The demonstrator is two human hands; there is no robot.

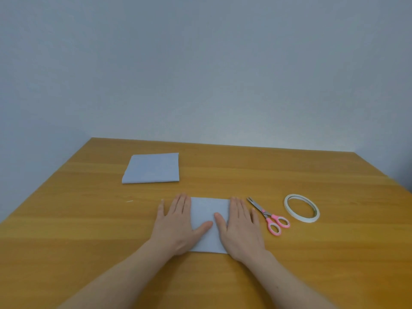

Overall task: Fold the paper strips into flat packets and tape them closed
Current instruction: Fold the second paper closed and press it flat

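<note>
A folded pale blue-grey paper lies flat on the wooden table in front of me. My left hand presses flat on its left edge with straight fingers, the thumb lying across the paper. On the paper's right edge my right hand presses flat the same way. A second folded paper packet lies farther back on the left, apart from both hands. A roll of white tape lies flat to the right.
Pink-handled scissors lie just right of my right hand, blades pointing away, between the hand and the tape roll. A grey-blue wall rises behind the table's far edge.
</note>
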